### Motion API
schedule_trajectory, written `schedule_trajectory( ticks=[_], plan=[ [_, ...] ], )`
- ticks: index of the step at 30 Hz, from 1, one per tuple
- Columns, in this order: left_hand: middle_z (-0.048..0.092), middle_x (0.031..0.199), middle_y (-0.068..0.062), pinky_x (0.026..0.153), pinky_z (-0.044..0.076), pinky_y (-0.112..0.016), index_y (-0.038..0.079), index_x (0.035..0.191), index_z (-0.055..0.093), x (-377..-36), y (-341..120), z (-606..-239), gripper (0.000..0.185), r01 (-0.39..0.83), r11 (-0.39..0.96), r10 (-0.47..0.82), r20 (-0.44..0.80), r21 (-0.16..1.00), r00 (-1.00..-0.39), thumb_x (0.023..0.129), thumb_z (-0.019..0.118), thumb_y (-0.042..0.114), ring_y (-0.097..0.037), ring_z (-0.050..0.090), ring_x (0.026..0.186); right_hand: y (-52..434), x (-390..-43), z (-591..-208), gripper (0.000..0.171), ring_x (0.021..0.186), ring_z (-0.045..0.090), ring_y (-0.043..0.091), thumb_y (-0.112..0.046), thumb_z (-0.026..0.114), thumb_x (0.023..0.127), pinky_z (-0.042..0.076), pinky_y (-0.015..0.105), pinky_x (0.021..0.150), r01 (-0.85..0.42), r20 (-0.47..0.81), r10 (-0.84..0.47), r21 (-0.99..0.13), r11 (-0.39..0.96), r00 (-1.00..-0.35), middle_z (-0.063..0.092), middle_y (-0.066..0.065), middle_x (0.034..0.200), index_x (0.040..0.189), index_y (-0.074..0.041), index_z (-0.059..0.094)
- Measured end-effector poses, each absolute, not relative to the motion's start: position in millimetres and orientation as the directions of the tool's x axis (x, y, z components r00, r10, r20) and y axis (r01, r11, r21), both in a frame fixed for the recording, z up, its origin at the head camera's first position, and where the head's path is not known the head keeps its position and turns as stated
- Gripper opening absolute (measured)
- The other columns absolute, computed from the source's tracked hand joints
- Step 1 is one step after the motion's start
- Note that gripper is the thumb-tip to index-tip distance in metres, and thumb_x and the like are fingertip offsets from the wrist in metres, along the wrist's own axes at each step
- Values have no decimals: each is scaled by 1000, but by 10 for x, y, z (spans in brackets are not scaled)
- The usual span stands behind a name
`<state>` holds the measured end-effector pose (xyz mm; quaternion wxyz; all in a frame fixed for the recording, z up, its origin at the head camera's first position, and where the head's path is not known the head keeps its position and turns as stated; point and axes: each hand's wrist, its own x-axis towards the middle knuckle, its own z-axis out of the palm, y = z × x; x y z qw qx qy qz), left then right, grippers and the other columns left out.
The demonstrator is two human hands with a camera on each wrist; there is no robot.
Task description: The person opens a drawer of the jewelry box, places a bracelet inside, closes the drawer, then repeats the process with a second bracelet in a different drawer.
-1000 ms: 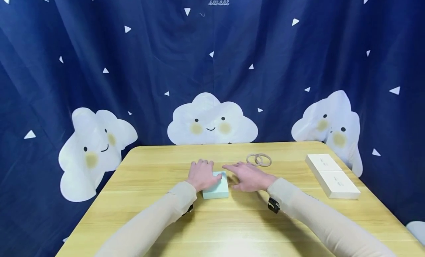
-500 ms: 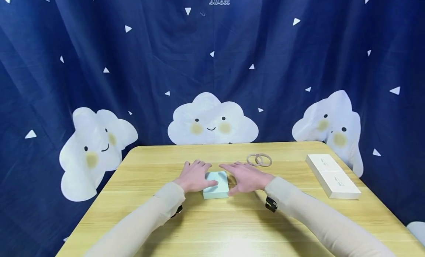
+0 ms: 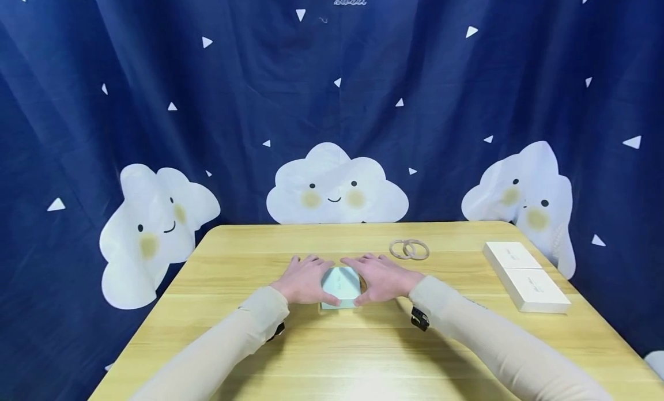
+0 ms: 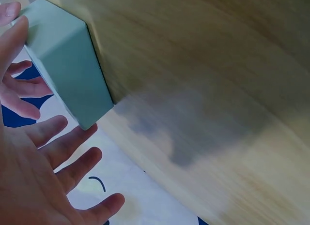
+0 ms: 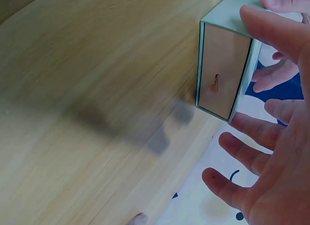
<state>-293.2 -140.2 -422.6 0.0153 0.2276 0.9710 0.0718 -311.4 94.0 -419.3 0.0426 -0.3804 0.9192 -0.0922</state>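
**While both our hands flank it, the small box stands between them**

Where the middle of the wooden table (image 3: 218, 332) lies, we have a small pale green box (image 3: 340, 287) raised between our two hands. Its near edge looks lifted off the wood, so the broad top face tilts toward us and its far end points away, toward the blue cloud curtain (image 3: 332, 101). Which side is its long axis we cannot tell, since the box looks nearly square from above.

From the right wrist view, one narrow side of the box (image 5: 224, 80) shows a tan panel with a small pull tab, like the end of a drawer.

Our left hand (image 3: 302, 280) sits on the box's left side, thumb laid against its near corner, fingers spread and nearly straight. Our right hand (image 3: 382, 279) mirrors it on the right side, thumb touching the near edge, fingers likewise splayed. Neither hand curls round the box; both press on it from the sides.

Farther right lie two thin rings (image 3: 409, 249), overlapping, and well apart near the table's right edge rest two white boxes (image 3: 525, 276), end to end.
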Motion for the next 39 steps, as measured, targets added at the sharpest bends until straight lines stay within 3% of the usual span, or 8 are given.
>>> schedule_trajectory(
  ticks=[18,24,39],
  plan=[
    [61,138,-1,107,30,-63,21,148,51,-2991,-1499,-4270,99,451,879,452,30,154,-891,66,78,69,-21,47,128,861,-3140,-4204,99,135,47,24,-54,80,75,41,51,106,-712,32,-719,-175,680,-695,52,1,150,157,-20,36],
    [62,136,2,105,32,-58,22,148,51,-2983,-1609,-4205,98,447,882,448,32,145,-894,66,79,68,-21,47,129,743,-3148,-4166,98,132,48,22,-54,79,76,43,51,103,-723,39,-729,-172,669,-683,53,1,150,157,-19,36],
    [63,134,1,105,31,-60,20,147,52,-2953,-1998,-4109,97,403,898,410,-4,178,-912,66,83,62,-24,46,131,356,-3172,-4146,97,132,48,22,-56,78,78,42,51,103,-747,40,-752,-162,645,-658,52,0,151,158,-21,34]
  ],
)
